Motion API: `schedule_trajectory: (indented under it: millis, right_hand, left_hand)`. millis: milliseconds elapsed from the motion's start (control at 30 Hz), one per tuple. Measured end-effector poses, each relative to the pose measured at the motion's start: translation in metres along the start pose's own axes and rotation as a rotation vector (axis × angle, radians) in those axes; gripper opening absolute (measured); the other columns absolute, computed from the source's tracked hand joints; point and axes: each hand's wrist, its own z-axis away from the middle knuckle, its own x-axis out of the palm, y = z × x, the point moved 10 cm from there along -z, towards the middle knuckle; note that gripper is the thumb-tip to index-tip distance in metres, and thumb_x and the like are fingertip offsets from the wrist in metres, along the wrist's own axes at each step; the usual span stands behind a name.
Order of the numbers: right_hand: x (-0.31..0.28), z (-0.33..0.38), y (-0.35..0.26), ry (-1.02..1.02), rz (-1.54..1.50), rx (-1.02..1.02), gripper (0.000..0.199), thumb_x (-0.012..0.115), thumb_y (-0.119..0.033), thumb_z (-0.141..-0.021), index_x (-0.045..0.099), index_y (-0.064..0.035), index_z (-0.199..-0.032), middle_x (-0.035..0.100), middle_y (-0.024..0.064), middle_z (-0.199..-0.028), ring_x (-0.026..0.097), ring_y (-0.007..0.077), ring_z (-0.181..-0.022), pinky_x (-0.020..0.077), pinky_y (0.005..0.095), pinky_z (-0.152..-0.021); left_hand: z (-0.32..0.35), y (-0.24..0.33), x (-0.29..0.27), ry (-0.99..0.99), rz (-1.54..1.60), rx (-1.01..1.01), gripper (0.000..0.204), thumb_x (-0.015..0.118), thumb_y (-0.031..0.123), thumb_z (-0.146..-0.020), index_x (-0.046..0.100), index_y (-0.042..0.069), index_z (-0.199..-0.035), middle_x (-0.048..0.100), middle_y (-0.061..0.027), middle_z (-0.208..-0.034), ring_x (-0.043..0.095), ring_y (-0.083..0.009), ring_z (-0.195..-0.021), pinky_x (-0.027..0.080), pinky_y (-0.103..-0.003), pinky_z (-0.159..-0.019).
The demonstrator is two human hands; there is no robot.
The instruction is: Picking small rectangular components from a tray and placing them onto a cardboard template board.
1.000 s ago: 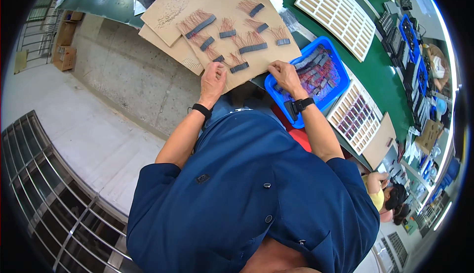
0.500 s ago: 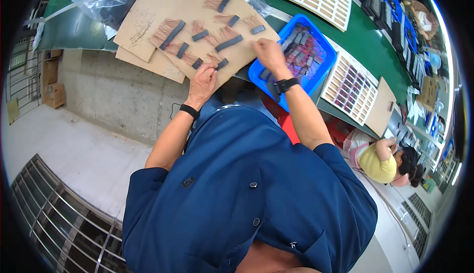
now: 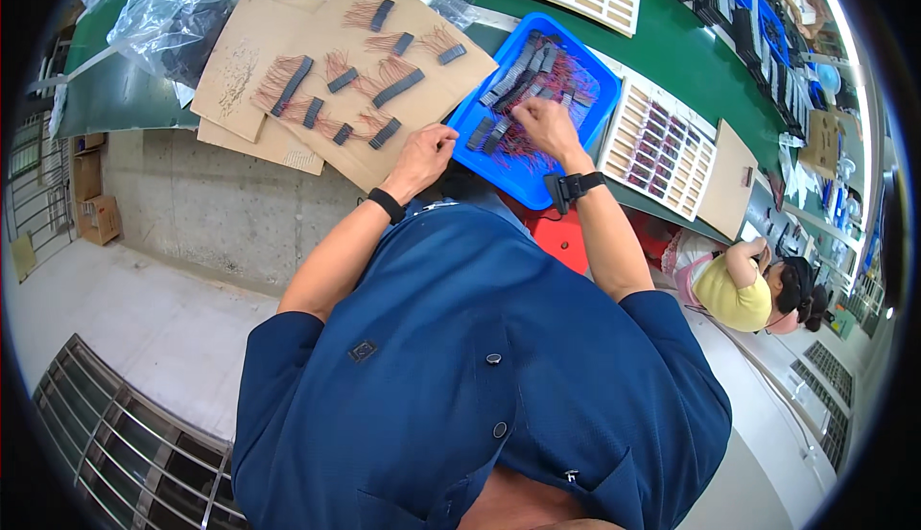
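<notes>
- Dark blue shirt (image 3: 432, 319), its short sleeves (image 3: 278, 348) ending above the elbows.
- Two round, shiny-rimmed buttons (image 3: 493, 359) down its middle.
- Small dark square patch (image 3: 363, 351) toward the shirt's left edge.
- Bare left hand (image 3: 425, 156), black band (image 3: 389, 206) round the wrist.
- Bare right hand (image 3: 548, 128), black strap (image 3: 583, 184) with boxy device (image 3: 556, 192).

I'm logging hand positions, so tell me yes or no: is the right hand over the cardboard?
No, the right hand is over the blue tray that holds grey strips with reddish wires.
</notes>
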Motion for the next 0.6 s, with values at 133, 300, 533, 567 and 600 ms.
schedule_trajectory:
  millis: [133,300,533,567,600]
  right_hand:
    - [0.005,0.013,0.011,-0.033,0.007,-0.017,0.028,0.063,-0.027,-0.091,0.072,-0.0006,-0.094,0.067,0.0222,-0.076,0.067,0.0352,-0.071,0.0513,0.0419,-0.066]
    - [-0.014,0.049,0.047,0.031,0.0,0.1,0.028,0.063,-0.026,-0.09,0.072,-0.0002,-0.093,0.066,0.0219,-0.074,0.067,0.0365,-0.069,0.0509,0.0431,-0.065]
    - [-0.035,0.069,0.075,0.098,-0.04,0.212,0.027,0.063,-0.026,-0.089,0.071,-0.0002,-0.089,0.064,0.0225,-0.071,0.065,0.0387,-0.068,0.0505,0.0447,-0.065]
    - [-0.037,0.068,0.073,0.103,-0.038,0.214,0.026,0.063,-0.025,-0.089,0.071,0.0002,-0.088,0.065,0.0235,-0.074,0.065,0.0406,-0.071,0.051,0.0458,-0.067]
    - [-0.039,0.066,0.072,0.106,-0.035,0.214,0.026,0.062,-0.023,-0.089,0.071,0.0006,-0.086,0.066,0.0244,-0.076,0.066,0.0425,-0.074,0.0515,0.0468,-0.069]
  left_hand:
    - [-0.016,0.007,0.026,0.005,-0.05,0.14,0.018,0.061,0.008,-0.089,0.068,0.0,-0.102,0.068,-0.0135,-0.097,0.065,-0.0245,-0.077,0.052,-0.034,-0.07]
    - [-0.033,0.015,0.05,-0.051,-0.148,0.214,0.02,0.061,0.006,-0.087,0.067,-0.002,-0.105,0.067,-0.0146,-0.104,0.065,-0.0266,-0.084,0.054,-0.036,-0.076]
    - [-0.059,0.024,0.078,-0.078,-0.124,0.188,0.029,0.061,0.001,-0.085,0.061,-0.003,-0.114,0.061,-0.0176,-0.117,0.064,-0.03,-0.092,0.053,-0.038,-0.084]
    - [-0.062,0.028,0.08,-0.047,-0.153,0.231,0.03,0.061,0.0,-0.085,0.06,-0.003,-0.115,0.06,-0.0187,-0.119,0.064,-0.0316,-0.094,0.053,-0.039,-0.086]
    - [-0.065,0.032,0.08,-0.014,-0.182,0.273,0.032,0.06,-0.001,-0.085,0.059,-0.004,-0.116,0.059,-0.0198,-0.12,0.064,-0.0332,-0.095,0.052,-0.039,-0.087]
